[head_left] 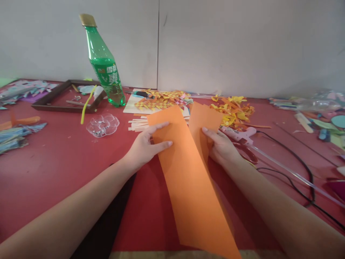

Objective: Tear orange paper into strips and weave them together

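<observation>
Two long strips of orange paper lie over the red table (61, 158), fanning apart at their far ends. My left hand (147, 145) grips the left orange strip (188, 183) near its top, thumb on the face and fingers over its far edge. My right hand (222, 145) holds the right orange strip (202, 124), which runs partly under the left one. Both strips reach the table's near edge.
A green soda bottle (106, 70) stands at the back left beside a dark wooden frame (54, 95). A clear plastic dish (102, 125), a woven yellow-orange paper mat (159, 100), a heap of paper scraps (233, 109), a glue gun (239, 135), red scissors (246, 153) and black cables (304, 172) lie about.
</observation>
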`<state>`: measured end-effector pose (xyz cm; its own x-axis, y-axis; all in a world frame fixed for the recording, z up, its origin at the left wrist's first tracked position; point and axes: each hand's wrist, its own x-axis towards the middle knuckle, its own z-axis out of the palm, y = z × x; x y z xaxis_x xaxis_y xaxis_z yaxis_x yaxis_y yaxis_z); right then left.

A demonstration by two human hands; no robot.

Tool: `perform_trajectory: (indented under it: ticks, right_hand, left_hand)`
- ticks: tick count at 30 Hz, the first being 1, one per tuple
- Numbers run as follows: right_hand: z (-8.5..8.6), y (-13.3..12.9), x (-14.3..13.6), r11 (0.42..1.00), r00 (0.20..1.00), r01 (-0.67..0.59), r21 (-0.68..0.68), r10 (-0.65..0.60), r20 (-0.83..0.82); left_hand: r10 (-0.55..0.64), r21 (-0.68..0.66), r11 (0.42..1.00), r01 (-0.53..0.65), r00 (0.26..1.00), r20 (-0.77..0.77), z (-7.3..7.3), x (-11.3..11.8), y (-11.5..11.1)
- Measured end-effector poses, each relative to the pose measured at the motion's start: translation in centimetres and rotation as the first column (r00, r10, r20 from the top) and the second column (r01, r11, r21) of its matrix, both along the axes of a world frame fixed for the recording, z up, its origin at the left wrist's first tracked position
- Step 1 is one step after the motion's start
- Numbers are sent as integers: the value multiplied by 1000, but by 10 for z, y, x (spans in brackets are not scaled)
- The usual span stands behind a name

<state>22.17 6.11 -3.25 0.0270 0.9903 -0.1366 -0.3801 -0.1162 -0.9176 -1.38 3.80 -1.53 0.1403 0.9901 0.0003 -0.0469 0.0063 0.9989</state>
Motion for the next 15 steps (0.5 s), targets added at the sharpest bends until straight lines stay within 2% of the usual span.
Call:
perform_trajectory:
  ticks: [4,8,12,15]
  right_hand:
    - [-1,1,2,1000,1000,1,2,-1,-14]
    - [0,-1,2,999,999,-31,13,30,23]
    - [2,-3,2,996,995,-89,-21,90,41]
    - [2,-4,2,996,994,-73,-49,77,74]
  left_hand:
    - [-57,46,997,60,996,-64,-3,-2,3]
    - [22,36,999,-17,991,-133,-4,-2,3]
    - [85,65,995,-78,990,-116,-5,-3,4]
    - [125,99,989,-114,986,-112,-6,-4,4]
